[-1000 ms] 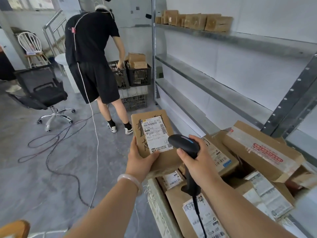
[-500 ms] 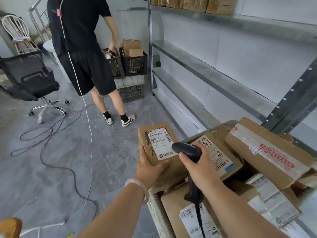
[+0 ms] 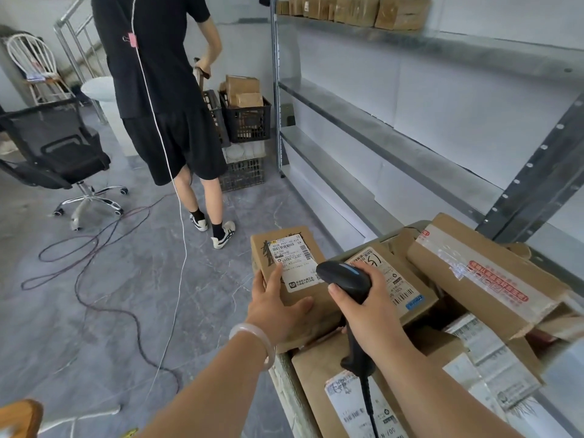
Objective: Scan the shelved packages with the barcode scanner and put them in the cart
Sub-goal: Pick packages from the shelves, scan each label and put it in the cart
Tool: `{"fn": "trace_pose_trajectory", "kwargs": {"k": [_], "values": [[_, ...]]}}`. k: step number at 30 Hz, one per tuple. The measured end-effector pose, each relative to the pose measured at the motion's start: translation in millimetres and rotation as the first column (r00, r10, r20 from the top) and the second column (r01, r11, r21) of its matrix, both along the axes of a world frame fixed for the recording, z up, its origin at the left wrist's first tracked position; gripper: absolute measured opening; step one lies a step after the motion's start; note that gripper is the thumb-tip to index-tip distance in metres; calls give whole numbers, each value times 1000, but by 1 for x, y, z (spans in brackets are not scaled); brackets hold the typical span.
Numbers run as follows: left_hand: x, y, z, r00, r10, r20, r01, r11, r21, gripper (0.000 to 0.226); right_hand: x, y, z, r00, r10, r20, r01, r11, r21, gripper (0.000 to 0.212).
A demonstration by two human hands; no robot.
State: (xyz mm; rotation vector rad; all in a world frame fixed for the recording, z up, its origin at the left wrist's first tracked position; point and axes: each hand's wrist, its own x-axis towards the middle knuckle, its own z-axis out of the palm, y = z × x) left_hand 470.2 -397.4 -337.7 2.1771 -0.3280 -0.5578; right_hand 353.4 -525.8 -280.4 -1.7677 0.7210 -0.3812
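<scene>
My left hand (image 3: 279, 306) grips a brown cardboard package (image 3: 292, 257) with a white barcode label facing up, held at the left edge of the cart (image 3: 289, 387). My right hand (image 3: 368, 306) is closed around the black barcode scanner (image 3: 346, 281), whose head points at the package's label. The scanner's cable hangs down over the cart. Several labelled cardboard packages (image 3: 474, 276) lie piled in the cart. More brown packages (image 3: 363, 9) stand on the top shelf of the metal rack at the upper right.
A person in black (image 3: 164, 99) stands ahead by stacked black crates (image 3: 246, 121) holding boxes. An office chair (image 3: 57, 159) stands at left, and cables (image 3: 94, 267) trail across the grey floor. The rack's middle shelves (image 3: 395, 140) run along the right wall.
The package has come down from a raised, tilted position to the cart's edge, and the scanner followed it. The person ahead has shifted their stance and arm.
</scene>
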Motion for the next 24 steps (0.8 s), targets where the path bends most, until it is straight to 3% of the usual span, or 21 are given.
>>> {"fn": "trace_pose_trajectory", "kwargs": {"k": [14, 17, 24], "values": [[-26, 6, 36, 985, -73, 159, 36, 974, 224, 95, -38, 4, 10, 997, -11, 78, 17, 997, -75, 53], [-37, -1, 57, 939, -150, 310, 42, 943, 330, 90, -52, 3, 18, 995, -36, 96, 45, 994, -102, 54], [-89, -49, 113, 784, -346, 516, 196, 926, 322, 85, -120, -14, 48, 977, -141, 159, 168, 972, -165, 63]]}}
